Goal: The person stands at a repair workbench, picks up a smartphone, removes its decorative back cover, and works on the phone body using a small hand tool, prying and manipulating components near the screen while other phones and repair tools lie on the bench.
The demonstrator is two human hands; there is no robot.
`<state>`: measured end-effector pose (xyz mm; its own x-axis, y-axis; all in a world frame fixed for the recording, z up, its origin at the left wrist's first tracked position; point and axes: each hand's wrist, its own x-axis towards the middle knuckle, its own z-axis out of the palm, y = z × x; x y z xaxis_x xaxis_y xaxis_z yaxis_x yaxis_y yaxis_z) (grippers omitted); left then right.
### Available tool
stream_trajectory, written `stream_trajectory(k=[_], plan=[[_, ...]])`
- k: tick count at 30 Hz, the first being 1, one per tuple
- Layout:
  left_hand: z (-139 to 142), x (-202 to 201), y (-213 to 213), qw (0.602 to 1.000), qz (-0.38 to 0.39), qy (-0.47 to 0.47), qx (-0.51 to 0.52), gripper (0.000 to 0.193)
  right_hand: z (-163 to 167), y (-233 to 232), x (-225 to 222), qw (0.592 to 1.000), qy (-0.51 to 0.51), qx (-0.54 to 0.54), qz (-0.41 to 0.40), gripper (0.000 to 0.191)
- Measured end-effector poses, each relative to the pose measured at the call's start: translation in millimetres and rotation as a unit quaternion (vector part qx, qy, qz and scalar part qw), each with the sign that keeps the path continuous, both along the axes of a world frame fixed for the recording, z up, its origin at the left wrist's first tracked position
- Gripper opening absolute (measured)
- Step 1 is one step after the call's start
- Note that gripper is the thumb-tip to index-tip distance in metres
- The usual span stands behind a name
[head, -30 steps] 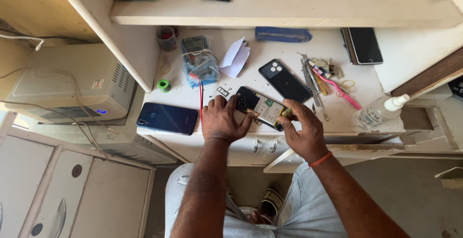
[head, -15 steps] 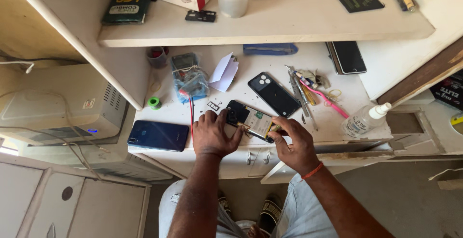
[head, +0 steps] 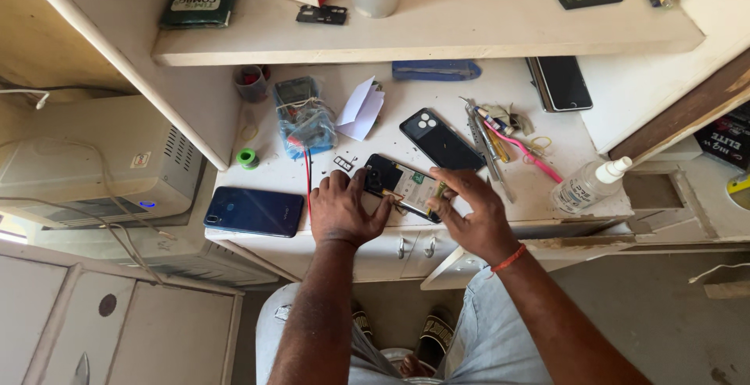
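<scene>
Phone with its back cover off, a dark rectangular handset showing green circuit board and pale battery (head: 405, 187), is lying near the front edge of the white work surface (head: 500, 80). Left hand (head: 342, 212) is pressing down on its 9 o'clock end, fingers spread and bearing on the camera corner. Right hand (head: 473, 213) is sitting at its 3 o'clock end, fingers pinched on a small yellowish tool (head: 439, 192) touching the board; an orange band is circling that wrist.

- Glossy dark-blue phone (head: 253, 211), lying flat at 9 o'clock of the left hand, apart from it.
- Black back cover with camera cut-outs (head: 441, 140), lying at 12 o'clock of the open handset.
- Clear spray bottle with white nozzle (head: 587, 186), lying at 3 o'clock of the right hand.
- Pink-handled tools and tweezers (head: 508, 139), lying in a loose heap at 1 o'clock.
- Folded white paper (head: 361, 109), lying at 11 o'clock.
- Green tape roll (head: 248, 158), sitting at 10 o'clock.
</scene>
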<state>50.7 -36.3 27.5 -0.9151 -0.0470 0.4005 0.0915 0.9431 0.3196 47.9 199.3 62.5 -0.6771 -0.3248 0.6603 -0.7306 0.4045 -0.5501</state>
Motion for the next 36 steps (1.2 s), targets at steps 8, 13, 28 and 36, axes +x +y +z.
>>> stream_trajectory(k=[8,13,28,36], plan=[[0.5,1.8,-0.1,1.0,0.01,0.029,0.006,0.069,11.3,0.9,1.9,0.999,-0.023,-0.023,-0.004,0.04],[2.4,0.3,-1.4,0.999,0.027,0.02,0.011,0.064,13.9,8.7,-4.9,1.0,0.01,0.019,-0.009,0.039],[7.0,3.4,4.8,0.999,0.048,-0.003,0.004,0.067,7.9,9.1,-15.5,0.998,-0.028,0.031,-0.054,0.044],[7.0,-2.1,0.6,0.999,0.047,-0.019,0.01,0.065,-3.4,5.7,-9.5,0.996,-0.008,0.0,-0.092,0.056]])
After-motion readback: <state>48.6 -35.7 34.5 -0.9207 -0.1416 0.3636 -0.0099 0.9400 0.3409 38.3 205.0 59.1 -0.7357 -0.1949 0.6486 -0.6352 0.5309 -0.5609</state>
